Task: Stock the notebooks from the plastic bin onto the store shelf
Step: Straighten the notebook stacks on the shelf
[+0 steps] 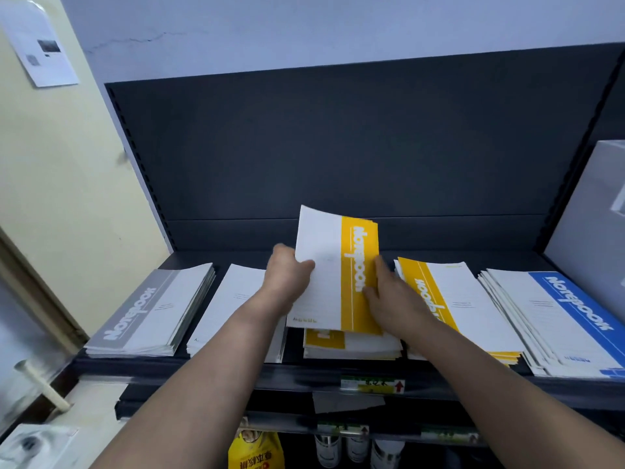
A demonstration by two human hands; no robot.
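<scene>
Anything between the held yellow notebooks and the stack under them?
Nothing visible. The left hand and right hand hold the notebooks tilted directly above the middle stack. The right hand sits close to the next stack on its right.

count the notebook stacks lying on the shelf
5: grey stack far left; white stack beside it, partly hidden; yellow stack under the held bundle; second yellow stack right of that; blue stack far right.

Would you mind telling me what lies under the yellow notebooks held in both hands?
A lower stack of notebooks on the shelf, only its front edge and a yellow patch showing. The held notebooks cover the rest.
</scene>
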